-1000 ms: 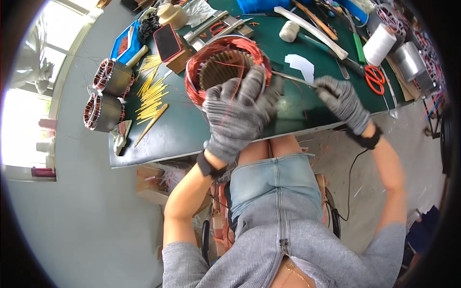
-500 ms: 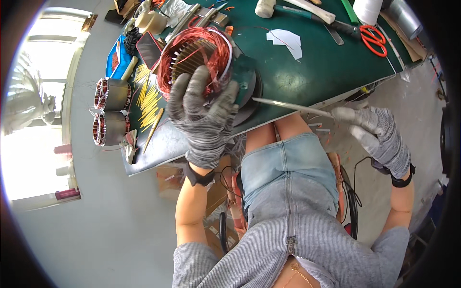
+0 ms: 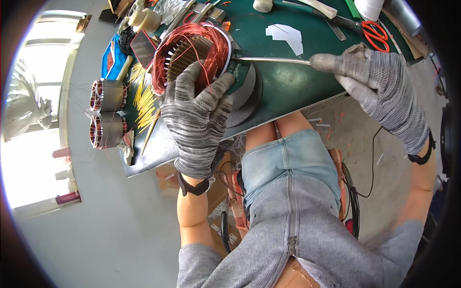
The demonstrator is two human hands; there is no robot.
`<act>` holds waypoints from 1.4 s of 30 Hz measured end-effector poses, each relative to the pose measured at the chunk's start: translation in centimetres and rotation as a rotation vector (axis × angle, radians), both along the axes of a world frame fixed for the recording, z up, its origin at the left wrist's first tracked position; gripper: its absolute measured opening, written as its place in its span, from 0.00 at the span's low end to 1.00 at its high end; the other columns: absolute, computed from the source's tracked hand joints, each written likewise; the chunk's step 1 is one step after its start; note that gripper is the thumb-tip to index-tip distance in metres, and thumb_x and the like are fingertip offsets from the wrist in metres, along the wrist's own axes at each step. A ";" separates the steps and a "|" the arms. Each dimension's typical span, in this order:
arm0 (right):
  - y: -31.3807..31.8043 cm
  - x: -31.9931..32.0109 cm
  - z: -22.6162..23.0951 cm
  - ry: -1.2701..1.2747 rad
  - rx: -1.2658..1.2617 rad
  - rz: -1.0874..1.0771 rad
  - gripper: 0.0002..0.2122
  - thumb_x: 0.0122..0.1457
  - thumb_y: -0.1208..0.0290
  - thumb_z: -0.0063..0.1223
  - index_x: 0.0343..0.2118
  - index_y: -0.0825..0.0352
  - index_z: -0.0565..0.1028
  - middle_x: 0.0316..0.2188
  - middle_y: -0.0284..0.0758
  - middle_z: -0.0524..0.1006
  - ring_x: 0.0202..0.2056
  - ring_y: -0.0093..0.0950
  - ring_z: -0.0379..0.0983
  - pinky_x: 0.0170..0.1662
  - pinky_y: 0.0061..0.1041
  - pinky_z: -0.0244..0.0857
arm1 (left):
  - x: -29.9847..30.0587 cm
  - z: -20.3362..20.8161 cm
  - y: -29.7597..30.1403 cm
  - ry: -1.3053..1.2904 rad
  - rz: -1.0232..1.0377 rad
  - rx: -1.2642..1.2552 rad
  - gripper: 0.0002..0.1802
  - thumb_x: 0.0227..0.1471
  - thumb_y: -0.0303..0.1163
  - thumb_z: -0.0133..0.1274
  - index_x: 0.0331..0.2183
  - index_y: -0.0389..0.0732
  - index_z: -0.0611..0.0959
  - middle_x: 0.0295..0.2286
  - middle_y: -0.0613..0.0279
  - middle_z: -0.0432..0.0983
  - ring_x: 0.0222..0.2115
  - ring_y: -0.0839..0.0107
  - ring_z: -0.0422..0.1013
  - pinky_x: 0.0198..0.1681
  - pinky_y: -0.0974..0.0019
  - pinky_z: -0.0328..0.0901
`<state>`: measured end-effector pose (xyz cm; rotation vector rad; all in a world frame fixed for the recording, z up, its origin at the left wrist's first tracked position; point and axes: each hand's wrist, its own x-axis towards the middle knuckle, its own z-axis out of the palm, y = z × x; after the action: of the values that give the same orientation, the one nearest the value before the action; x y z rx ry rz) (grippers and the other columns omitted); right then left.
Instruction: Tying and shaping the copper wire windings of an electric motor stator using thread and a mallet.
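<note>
A motor stator [image 3: 214, 36] with red copper wire windings stands tilted on a round dark stand at the table's near left. My left hand [image 3: 194, 113], in a grey striped knit glove, grips its near rim, the fingertips reaching into the bore and wires between them. In my right hand [image 3: 372, 79], gloved alike, is a thin metal rod [image 3: 278, 60], pinched between thumb and fingers. The rod lies nearly level, pointing left, its far end at the stator's right side. Whether that end touches the windings I cannot tell.
Two smaller stators [image 3: 108, 130] sit at the table's left edge, beside scattered yellow sticks [image 3: 145, 103] and a blue tray [image 3: 115, 60]. Toward the back lie a white-headed mallet [image 3: 263, 5], red-handled scissors [image 3: 375, 36] and a piece of white paper [image 3: 286, 37].
My right hand has moved up and left over the table, carrying the rod's tip to the stator's right side. My left hand has shifted slightly left, its fingers more bent at the rim.
</note>
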<state>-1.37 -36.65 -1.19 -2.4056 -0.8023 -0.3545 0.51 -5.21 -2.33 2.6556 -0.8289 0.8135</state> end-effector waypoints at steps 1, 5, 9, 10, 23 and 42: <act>0.0 0.5 0.3 0.020 0.000 0.024 0.13 0.56 0.73 0.53 0.45 0.57 0.78 0.32 0.33 0.79 0.32 0.30 0.76 0.37 0.24 0.71 | 0.0 0.2 0.2 0.024 -0.010 0.015 0.22 0.33 0.34 0.64 0.38 0.55 0.85 0.41 0.55 0.73 0.39 0.55 0.69 0.43 0.54 0.63; -0.5 2.2 4.0 0.076 -0.218 0.047 0.14 0.56 0.77 0.51 0.45 0.59 0.78 0.32 0.34 0.80 0.32 0.29 0.75 0.37 0.23 0.71 | 0.6 1.0 0.8 -0.004 -0.073 0.053 0.19 0.33 0.38 0.64 0.35 0.55 0.85 0.33 0.57 0.71 0.33 0.57 0.69 0.36 0.55 0.62; 1.5 3.1 2.2 0.295 0.128 0.120 0.12 0.59 0.76 0.49 0.46 0.65 0.77 0.37 0.33 0.80 0.39 0.24 0.76 0.47 0.22 0.68 | 1.1 0.1 0.6 -0.069 -0.093 0.011 0.17 0.33 0.42 0.63 0.33 0.56 0.84 0.32 0.59 0.69 0.30 0.59 0.69 0.30 0.54 0.61; 1.4 2.8 -0.8 0.573 0.365 0.063 0.12 0.60 0.74 0.49 0.46 0.67 0.76 0.37 0.31 0.80 0.41 0.20 0.73 0.48 0.20 0.65 | 1.1 0.0 0.3 -0.082 -0.085 0.025 0.18 0.33 0.43 0.62 0.33 0.56 0.84 0.32 0.59 0.69 0.30 0.59 0.69 0.30 0.54 0.61; 2.5 6.8 0.0 0.531 -0.067 -0.037 0.17 0.63 0.65 0.40 0.23 0.71 0.75 0.20 0.37 0.74 0.24 0.29 0.70 0.31 0.27 0.64 | 2.2 0.3 1.6 -0.082 -0.164 -0.080 0.20 0.37 0.42 0.61 0.36 0.48 0.82 0.30 0.57 0.72 0.31 0.59 0.71 0.31 0.55 0.65; 3.3 5.8 -7.7 0.293 0.203 -0.142 0.09 0.59 0.66 0.47 0.31 0.65 0.73 0.22 0.37 0.72 0.24 0.30 0.70 0.32 0.26 0.63 | 5.0 -1.6 4.8 -0.238 -0.289 -0.344 0.08 0.33 0.39 0.54 0.17 0.47 0.75 0.18 0.65 0.70 0.28 0.60 0.69 0.37 0.55 0.61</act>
<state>4.46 -33.40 -8.93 -2.2575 -0.4442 -0.1248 5.51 -0.44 -3.89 2.1097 -0.9973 1.0933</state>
